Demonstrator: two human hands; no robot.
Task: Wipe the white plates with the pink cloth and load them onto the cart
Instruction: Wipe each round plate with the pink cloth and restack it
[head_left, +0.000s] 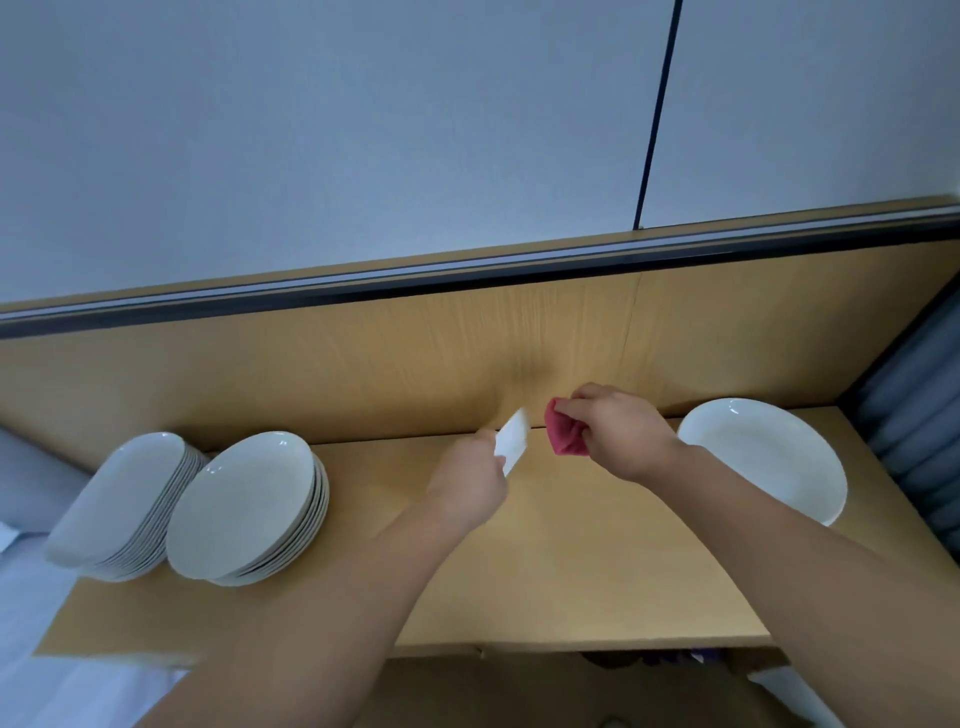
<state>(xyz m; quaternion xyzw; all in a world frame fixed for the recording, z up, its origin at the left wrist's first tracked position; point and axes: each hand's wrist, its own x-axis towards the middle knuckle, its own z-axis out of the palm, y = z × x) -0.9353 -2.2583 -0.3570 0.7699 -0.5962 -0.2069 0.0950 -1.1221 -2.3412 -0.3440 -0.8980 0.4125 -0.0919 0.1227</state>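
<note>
Two sets of fingers meet just above the middle of the frame. The fingers (485, 437) of the left hand (467, 480) are curled round the near edge of a white plate (513, 440). They grip it so that it stands tilted, almost edge-on to the camera, blurred and raised off the worktop (571, 561). Just to its right, the fingers (582, 401) of the right hand (623, 431) are bunched together and clamped on the pink cloth (563, 437). The cloth is wadded in the grip and pokes out towards the plate. Cloth and plate are just beside each other; whether they touch I cannot tell.

Both bare forearms reach in from the lower edge of the frame, the left from the lower centre and the right from the lower right corner.

On the pale wooden worktop at centre left sits a stack of plates (244, 509). A taller stack (119, 509) is just beside it at the far left, near the worktop's end. At centre right, well apart from the stacks, a shallow dish (763, 457) lies near the back corner.

Behind the worktop rises a wooden back panel (363, 374). Above it, white cabinet doors (363, 130) fill the upper half of the frame, split by a dark seam (657, 114) at upper right.
</note>
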